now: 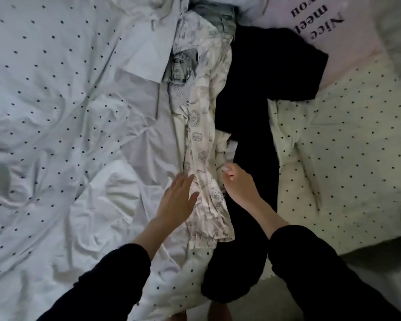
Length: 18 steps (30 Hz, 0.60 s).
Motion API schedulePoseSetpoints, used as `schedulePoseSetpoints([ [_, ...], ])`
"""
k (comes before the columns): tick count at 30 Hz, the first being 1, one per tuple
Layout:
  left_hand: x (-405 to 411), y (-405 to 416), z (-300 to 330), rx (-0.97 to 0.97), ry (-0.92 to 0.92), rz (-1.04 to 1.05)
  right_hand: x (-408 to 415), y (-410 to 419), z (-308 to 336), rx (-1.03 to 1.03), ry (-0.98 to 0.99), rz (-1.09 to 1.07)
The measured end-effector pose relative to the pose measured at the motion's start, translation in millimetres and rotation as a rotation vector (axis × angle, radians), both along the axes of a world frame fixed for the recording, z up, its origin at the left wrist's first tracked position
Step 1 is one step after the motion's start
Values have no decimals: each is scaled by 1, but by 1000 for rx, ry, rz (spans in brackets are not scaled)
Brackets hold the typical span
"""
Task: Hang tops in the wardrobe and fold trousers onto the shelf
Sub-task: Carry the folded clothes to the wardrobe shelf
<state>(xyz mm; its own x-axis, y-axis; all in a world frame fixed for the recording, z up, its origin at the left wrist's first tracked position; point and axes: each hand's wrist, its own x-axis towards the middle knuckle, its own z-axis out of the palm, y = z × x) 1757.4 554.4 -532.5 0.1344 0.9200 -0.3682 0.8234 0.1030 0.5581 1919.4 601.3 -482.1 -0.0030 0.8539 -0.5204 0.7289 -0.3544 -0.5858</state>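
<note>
Across the middle of the bed, a pair of cream printed trousers is laid out lengthwise, its long axis running from the near edge away toward the pillows, with a gathered cuff at the near end. Just beside it on the right, touching along its edge, black trousers are stretched the same way, one near end hanging over the bed's edge. The left hand is laid flat on the left edge of the printed pair, fingers straight and together. The right hand is seen at the seam between the two garments; its grip is curled, pinching pale fabric at the fingertips, though which layer cannot be told. Farther off, a grey garment with a label is bunched; its writing is too small to read. Everything lies on a white dotted duvet. At the far right a pale pillow bears upside-down words, "Nice", "you" and a partly hidden word
</note>
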Motion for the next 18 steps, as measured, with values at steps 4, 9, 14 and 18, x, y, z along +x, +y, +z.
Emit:
schedulePoseSetpoints([
  [4, 25, 34, -39, 17, -20, 99, 3, 64, -37, 90, 83, -138],
  [9, 40, 64, -74, 10, -41, 184, -20, 140, -86, 186, 56, -33],
  [14, 32, 58, -67, 105, -266, 495, -32, 125, -108, 260, -70, 32],
  [18, 22, 88, -33, 60, -430, 716, -16, 44, -98, 430, -9, 214],
])
